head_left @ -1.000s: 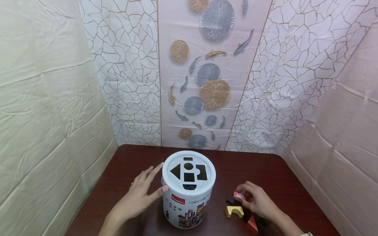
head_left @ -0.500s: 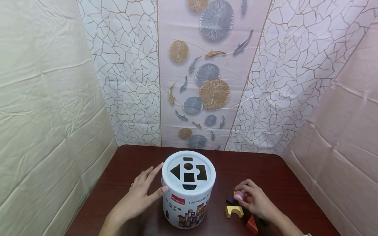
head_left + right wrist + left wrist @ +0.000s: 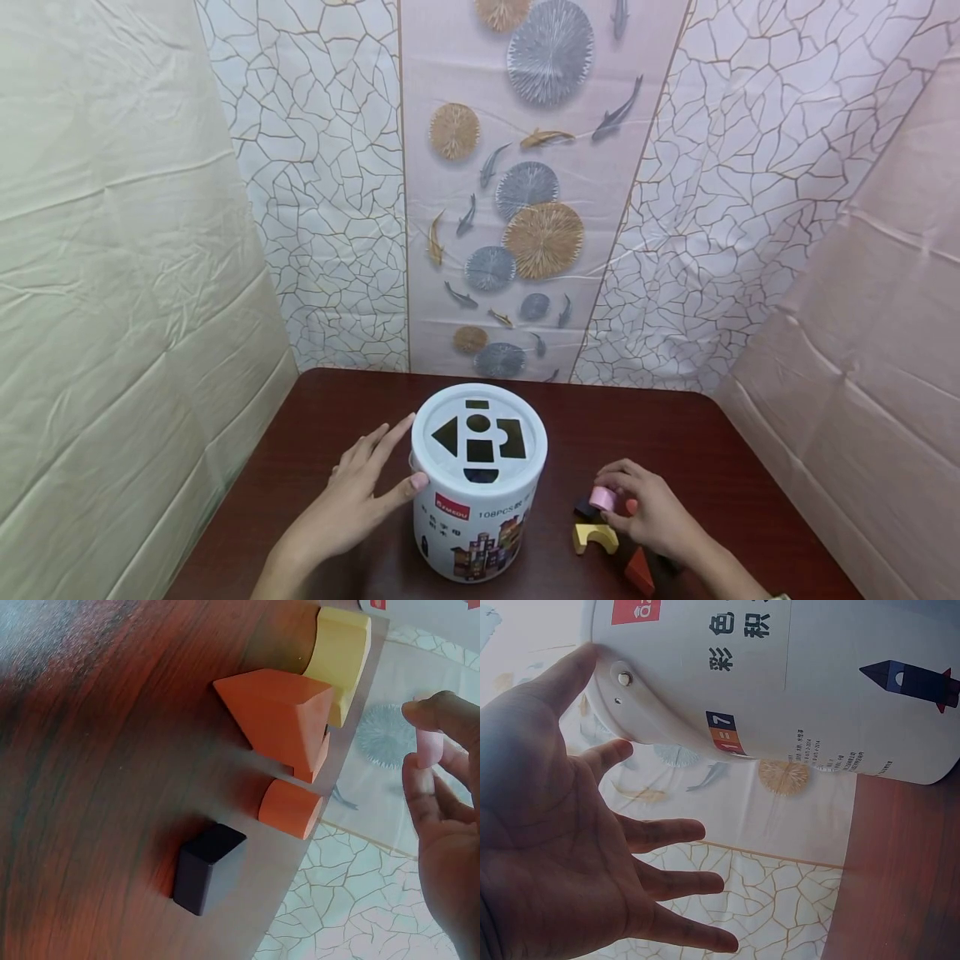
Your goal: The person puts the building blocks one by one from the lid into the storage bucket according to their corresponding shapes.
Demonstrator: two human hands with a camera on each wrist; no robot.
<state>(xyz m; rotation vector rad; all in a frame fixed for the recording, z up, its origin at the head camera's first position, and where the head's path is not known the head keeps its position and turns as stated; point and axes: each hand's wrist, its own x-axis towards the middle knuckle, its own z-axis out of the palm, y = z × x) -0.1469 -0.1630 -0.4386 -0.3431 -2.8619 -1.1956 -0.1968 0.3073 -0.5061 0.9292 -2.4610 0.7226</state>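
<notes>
My right hand [image 3: 652, 517] pinches a small pink cylinder block [image 3: 602, 498] between thumb and fingertips, above the loose blocks. In the right wrist view the pink cylinder [image 3: 429, 746] is partly covered by the fingers. My left hand [image 3: 352, 500] is spread beside a white toy-block bucket [image 3: 480, 504], its thumb and index fingertip at the lid's rim. Several shaped holes are cut in the bucket's lid. Below the right hand lie a yellow arch block [image 3: 595, 531], an orange triangular block [image 3: 640, 572] and a dark block [image 3: 582, 507].
An orange cylinder block [image 3: 291, 808] and a black block [image 3: 210, 870] lie on the dark red table [image 3: 337, 408], close to the orange triangle. Patterned cloth [image 3: 345, 208] hangs behind the table, and plain cloth [image 3: 135, 250] stands along its sides.
The pink cylinder has turned in my right fingers and shifted slightly left, now covering the orange piece behind it. My left hand and the bucket stay in place.
</notes>
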